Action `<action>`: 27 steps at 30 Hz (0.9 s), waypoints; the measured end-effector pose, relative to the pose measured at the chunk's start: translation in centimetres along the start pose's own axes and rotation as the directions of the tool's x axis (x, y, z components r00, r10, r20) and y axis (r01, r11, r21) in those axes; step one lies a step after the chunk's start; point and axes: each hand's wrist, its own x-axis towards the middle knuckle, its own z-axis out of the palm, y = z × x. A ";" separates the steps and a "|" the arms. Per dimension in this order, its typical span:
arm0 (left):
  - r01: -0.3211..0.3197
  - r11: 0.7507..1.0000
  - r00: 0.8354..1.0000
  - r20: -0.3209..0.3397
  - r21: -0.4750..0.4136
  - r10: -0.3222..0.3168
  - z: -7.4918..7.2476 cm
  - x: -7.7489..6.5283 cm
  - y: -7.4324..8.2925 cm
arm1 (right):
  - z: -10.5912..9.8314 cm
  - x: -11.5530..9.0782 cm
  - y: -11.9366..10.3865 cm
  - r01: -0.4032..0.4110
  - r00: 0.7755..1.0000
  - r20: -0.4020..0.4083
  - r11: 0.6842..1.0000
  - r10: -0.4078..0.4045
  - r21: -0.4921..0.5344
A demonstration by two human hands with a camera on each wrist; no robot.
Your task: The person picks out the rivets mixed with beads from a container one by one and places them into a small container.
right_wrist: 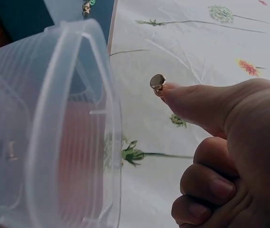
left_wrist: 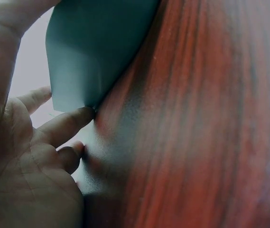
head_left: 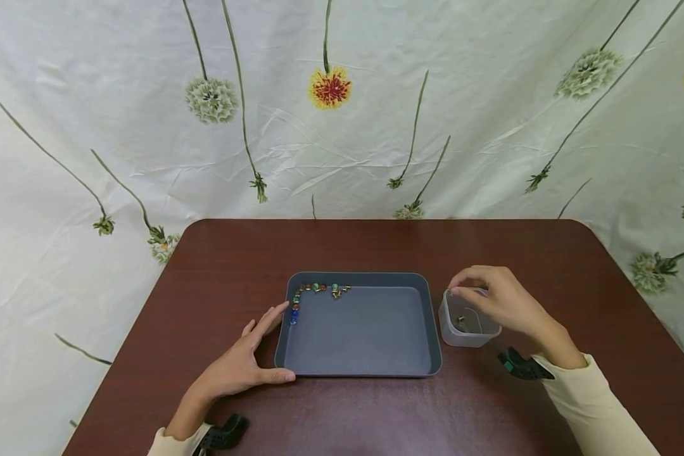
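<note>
A grey-blue rectangular tray (head_left: pixel 359 335) lies on the table. My left hand (head_left: pixel 239 364) touches its left side, fingers spread and thumb at the near corner; the left wrist view shows fingertips against the tray's outer wall. Red, green, blue and gold beads (head_left: pixel 295 307) run along the tray's left and far edges, with small gold pieces (head_left: pixel 337 293) by the far row. Over a clear plastic container (head_left: pixel 467 340), my right hand (head_left: pixel 504 301) pinches a small shiny gold stud-like piece (right_wrist: pixel 158 82) between thumb and a finger mostly hidden behind it.
A few small gold pieces (head_left: pixel 460 320) lie inside the container, right of the tray. The dark reddish-brown table (head_left: pixel 376 418) has rounded far corners. Behind it hangs a white cloth (head_left: pixel 365 139) printed with flowers.
</note>
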 end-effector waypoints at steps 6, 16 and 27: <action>0.010 1.000 1.000 -0.002 0.007 -0.010 0.0 -0.1 0.0 | 0.0 -0.9 0.8 -0.031 0.999 -0.012 0.999 0.031 0.008; 0.008 1.000 1.000 -0.002 0.005 -0.008 0.1 0.0 0.1 | 0.2 -1.7 1.9 -0.045 0.998 -0.055 0.999 0.044 -0.021; 0.013 1.000 1.000 -0.008 0.012 -0.013 0.1 0.1 0.1 | 0.4 -2.3 2.6 -0.076 0.996 -0.044 0.997 0.076 0.003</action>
